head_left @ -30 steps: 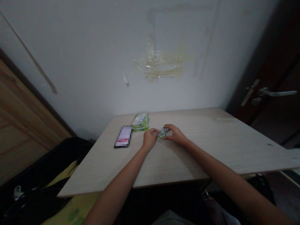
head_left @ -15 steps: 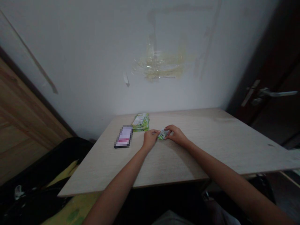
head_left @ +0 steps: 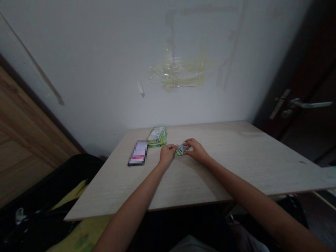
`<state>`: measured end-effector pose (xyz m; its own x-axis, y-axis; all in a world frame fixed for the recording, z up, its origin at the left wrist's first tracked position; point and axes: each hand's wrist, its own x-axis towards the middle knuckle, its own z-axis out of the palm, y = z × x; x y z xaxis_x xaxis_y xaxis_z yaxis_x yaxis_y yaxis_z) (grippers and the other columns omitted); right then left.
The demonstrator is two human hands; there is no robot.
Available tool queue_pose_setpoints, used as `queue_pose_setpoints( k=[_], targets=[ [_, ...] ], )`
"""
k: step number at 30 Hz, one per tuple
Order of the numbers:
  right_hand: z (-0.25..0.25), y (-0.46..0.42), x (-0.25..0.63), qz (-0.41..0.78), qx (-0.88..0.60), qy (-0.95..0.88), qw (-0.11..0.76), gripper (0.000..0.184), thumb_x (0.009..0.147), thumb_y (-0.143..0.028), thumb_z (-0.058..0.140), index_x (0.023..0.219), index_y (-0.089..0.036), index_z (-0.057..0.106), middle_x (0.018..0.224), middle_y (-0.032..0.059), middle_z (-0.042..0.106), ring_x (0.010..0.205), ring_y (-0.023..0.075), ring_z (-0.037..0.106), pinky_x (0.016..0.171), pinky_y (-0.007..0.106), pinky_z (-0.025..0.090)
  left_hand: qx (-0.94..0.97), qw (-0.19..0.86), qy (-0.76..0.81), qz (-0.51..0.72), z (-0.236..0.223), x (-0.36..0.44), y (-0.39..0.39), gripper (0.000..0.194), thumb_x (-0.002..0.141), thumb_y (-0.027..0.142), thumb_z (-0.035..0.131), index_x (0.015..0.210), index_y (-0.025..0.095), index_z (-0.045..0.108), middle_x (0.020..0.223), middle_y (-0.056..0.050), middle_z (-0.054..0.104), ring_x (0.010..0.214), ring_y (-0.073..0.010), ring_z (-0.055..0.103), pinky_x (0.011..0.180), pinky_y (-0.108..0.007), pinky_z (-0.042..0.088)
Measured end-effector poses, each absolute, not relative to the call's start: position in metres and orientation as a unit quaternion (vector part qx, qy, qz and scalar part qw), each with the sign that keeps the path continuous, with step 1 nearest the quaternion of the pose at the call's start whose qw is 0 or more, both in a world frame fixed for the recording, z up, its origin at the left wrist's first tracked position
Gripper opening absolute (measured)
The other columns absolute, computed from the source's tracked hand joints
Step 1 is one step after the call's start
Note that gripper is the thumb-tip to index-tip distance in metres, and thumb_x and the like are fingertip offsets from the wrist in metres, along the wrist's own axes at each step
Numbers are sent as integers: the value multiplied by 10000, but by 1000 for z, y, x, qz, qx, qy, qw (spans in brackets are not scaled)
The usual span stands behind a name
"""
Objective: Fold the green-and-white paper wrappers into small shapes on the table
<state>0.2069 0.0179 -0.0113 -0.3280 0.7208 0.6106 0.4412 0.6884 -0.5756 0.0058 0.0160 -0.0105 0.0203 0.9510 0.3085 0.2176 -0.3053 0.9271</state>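
Observation:
Both my hands meet over a small green and white packet (head_left: 181,149) on the pale wooden table (head_left: 236,164). My left hand (head_left: 167,154) pinches the packet's left end with curled fingers. My right hand (head_left: 195,149) grips its right end, fingers bent over it. The packet lies low, close to the tabletop; I cannot tell whether it touches. A stack of similar green packets (head_left: 157,136) lies just behind my left hand, near the wall.
A dark phone (head_left: 138,153) lies flat to the left of my hands. A white wall with tape residue rises behind the table. A dark door with a metal handle (head_left: 301,103) stands right. A black bag (head_left: 39,203) sits below the table's left edge.
Both hands stay on the small packet, with only slight finger shifts. Nothing else has moved.

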Motion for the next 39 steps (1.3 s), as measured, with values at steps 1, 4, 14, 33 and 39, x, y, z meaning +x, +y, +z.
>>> queue_pose_setpoints(
  k=[1,4,14,33,39],
  targets=[
    [-12,18,207,155,-365,-800,450,376,685,-115,833,1027,-191,697,1088,71,631,866,171,635,896,374,528,621,355,471,517,-10,6,16,335,745,430,635,548,161,616,571,17,565,575,-116,477,568,-236,350],
    [-12,16,207,158,-377,-797,444,350,692,-115,824,1005,-189,687,1072,61,618,828,157,628,862,356,534,622,357,470,515,-11,7,14,321,748,417,630,555,161,623,564,18,557,564,-115,463,560,-235,341],
    [-11,15,205,157,-402,-787,441,404,667,-165,852,1029,-198,674,1033,44,590,892,181,604,861,354,525,630,360,456,515,-13,8,14,318,792,404,628,582,166,655,588,4,614,583,-129,530,585,-242,381],
    [-5,15,218,82,-477,-786,384,325,761,-190,790,1062,-194,667,998,38,594,817,159,597,789,309,492,727,149,501,445,-2,0,10,393,734,245,797,1122,221,741,1158,-78,742,1105,-267,638,1030,-423,435],
    [-5,16,219,75,-474,-784,394,305,755,-155,775,1029,-184,645,983,33,587,839,168,585,793,308,482,745,120,491,435,2,-6,7,354,741,165,779,1083,250,751,1152,-46,748,1143,-261,617,1082,-445,383]
  ],
)
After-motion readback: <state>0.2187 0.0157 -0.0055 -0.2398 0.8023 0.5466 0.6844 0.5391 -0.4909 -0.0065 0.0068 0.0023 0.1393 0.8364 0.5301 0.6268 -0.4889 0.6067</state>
